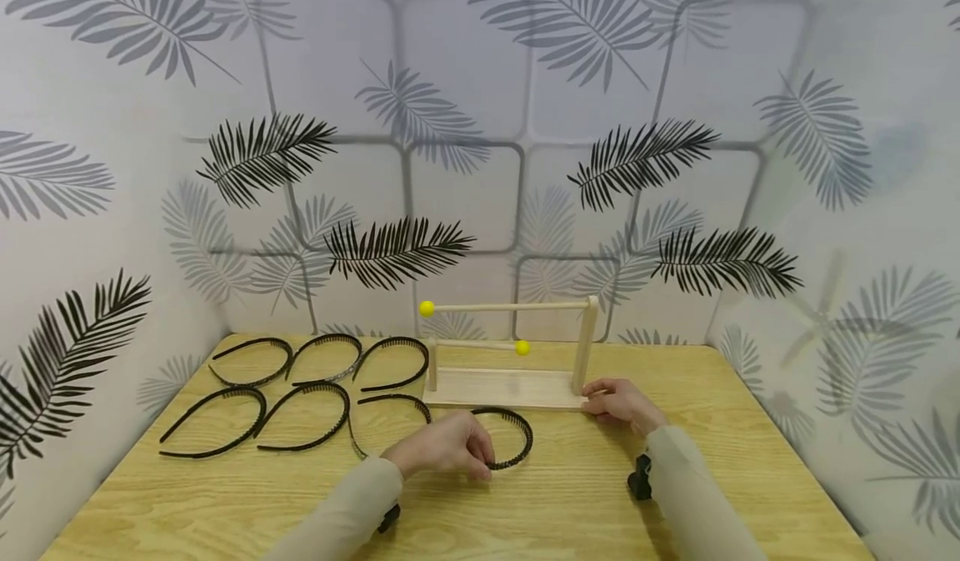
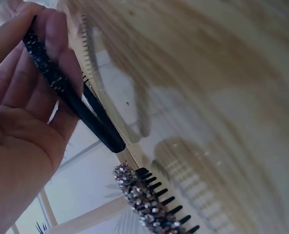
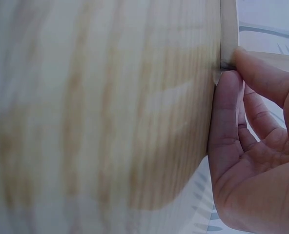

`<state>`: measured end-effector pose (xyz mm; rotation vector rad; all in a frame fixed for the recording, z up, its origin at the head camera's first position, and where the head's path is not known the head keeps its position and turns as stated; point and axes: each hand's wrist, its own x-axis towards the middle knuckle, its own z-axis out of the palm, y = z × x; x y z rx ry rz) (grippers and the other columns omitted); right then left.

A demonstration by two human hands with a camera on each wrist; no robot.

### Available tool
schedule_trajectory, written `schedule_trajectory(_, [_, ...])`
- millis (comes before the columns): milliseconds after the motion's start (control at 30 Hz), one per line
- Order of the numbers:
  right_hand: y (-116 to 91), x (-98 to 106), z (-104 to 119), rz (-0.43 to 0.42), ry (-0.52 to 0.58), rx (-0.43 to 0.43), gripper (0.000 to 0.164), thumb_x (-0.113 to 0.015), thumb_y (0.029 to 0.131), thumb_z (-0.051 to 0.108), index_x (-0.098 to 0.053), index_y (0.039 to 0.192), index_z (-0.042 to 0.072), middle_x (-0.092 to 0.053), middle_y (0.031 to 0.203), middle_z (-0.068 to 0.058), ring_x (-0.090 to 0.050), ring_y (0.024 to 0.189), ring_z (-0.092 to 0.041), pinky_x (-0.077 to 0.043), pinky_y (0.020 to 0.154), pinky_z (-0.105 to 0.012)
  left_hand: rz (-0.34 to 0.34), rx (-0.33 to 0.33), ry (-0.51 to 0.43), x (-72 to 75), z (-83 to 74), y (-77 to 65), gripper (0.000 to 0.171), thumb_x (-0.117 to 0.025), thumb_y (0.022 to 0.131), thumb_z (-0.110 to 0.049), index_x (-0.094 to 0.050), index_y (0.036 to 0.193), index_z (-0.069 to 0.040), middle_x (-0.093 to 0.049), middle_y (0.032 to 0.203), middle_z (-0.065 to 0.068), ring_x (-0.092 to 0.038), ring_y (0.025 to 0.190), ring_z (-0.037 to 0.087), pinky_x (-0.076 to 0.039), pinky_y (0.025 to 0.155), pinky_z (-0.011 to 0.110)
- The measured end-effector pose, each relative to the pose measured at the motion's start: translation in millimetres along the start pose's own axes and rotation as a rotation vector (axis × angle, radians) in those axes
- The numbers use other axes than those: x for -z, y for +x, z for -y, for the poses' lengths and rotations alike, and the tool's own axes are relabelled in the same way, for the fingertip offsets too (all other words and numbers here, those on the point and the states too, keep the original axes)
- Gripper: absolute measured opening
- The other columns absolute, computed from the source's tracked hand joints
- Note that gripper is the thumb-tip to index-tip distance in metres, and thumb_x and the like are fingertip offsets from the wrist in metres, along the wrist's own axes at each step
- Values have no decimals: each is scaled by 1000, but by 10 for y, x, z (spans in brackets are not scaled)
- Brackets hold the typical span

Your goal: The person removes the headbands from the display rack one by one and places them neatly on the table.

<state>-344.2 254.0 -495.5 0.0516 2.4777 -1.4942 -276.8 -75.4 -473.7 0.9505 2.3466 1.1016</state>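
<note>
My left hand (image 1: 447, 444) pinches a black toothed headband (image 1: 528, 434) between thumb and fingers, low over the table just in front of a wooden stand. The left wrist view shows dark glitter on the held part of the headband (image 2: 49, 73). A stretch of another sparkly headband (image 2: 149, 204) with black teeth appears below it. The stand (image 1: 506, 388) has a flat base and two horizontal rods with yellow ball ends. At the base's right front corner, my right hand (image 1: 624, 403) grips the edge with thumb and fingers; the right wrist view shows the fingertips (image 3: 228, 80) there.
Several black headbands (image 1: 262, 415) lie in two rows on the left of the wooden table (image 1: 570, 511). One of them (image 1: 397, 396) is partly hidden behind my left hand. A leaf-patterned wall covering (image 1: 465, 194) encloses the back and sides.
</note>
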Motion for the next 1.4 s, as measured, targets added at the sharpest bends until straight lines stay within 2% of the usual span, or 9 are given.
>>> schedule_trajectory(300, [0, -8, 9, 4, 1, 7, 31, -69, 91, 10, -62, 119, -2, -65, 97, -6, -63, 77, -10, -54, 68, -24, 15, 34, 124, 16, 36, -6, 12, -84, 76, -9, -72, 76, -10, -65, 72, -10, -58, 66, 1, -49, 63, 18])
schedule_trajectory(500, [-9, 8, 8, 22, -4, 24, 34, -70, 90, 12, -62, 120, -2, -66, 103, -10, -63, 79, -11, -55, 70, -26, 25, 43, 97, 18, 41, 2, 12, -84, 75, -8, -72, 78, -10, -65, 72, -9, -58, 67, 2, -49, 64, 18])
schedule_trajectory(633, [-22, 64, 6, 52, 18, 59, 33, -71, 90, 14, -63, 118, -1, -67, 99, -7, -64, 79, -9, -55, 69, -24, 11, 30, 56, 62, 43, 24, 9, -82, 78, -9, -74, 81, -9, -69, 78, -6, -62, 70, 4, -52, 67, 20])
schedule_trajectory(733, [-49, 84, 7, 56, 26, 65, 32, -71, 90, 16, -64, 116, 0, -67, 97, -6, -65, 79, -7, -55, 69, -23, -31, 42, 11, 98, 46, 26, 7, -79, 82, -10, -75, 87, -8, -71, 84, -4, -64, 76, 6, -53, 71, 22])
schedule_trajectory(867, [-95, 43, 5, 5, 31, 26, 31, -70, 90, 12, -63, 117, -2, -68, 101, -7, -64, 80, -8, -55, 71, -24, -110, 51, -65, 137, 57, 4, 10, -75, 87, -13, -75, 94, -6, -72, 88, -4, -65, 82, 10, -53, 75, 26])
schedule_trajectory(1100, [-226, -25, 2, -71, 89, -3, 31, -65, 94, 13, -60, 117, -7, -69, 95, -8, -64, 78, -13, -56, 71, -28, -226, 35, -115, 261, 88, -58, 20, -68, 94, -23, -74, 102, -6, -71, 95, -2, -63, 88, 12, -52, 82, 35])
schedule_trajectory(1200, [-277, -82, 32, -70, 79, 28, 30, -65, 94, 14, -61, 116, -6, -68, 91, -7, -62, 74, -13, -56, 67, -28, -287, 42, -166, 321, 108, -117, 24, -67, 95, -27, -73, 107, -7, -70, 101, 1, -63, 93, 14, -53, 87, 43])
schedule_trajectory(1333, [-376, -196, 115, -8, 44, 109, 28, -62, 96, 13, -61, 115, -7, -64, 84, -9, -53, 67, -14, -48, 60, -27, -363, 62, -253, 371, 105, -225, 32, -62, 97, -31, -69, 119, -9, -68, 115, 8, -64, 105, 21, -50, 94, 49])
schedule_trajectory(1400, [-457, -257, 182, 28, 4, 153, 26, -59, 97, 12, -62, 116, -6, -65, 89, -12, -54, 70, -17, -47, 61, -30, -402, 88, -287, 390, 81, -286, 37, -60, 99, -34, -64, 127, -10, -66, 124, 11, -62, 114, 25, -48, 98, 50])
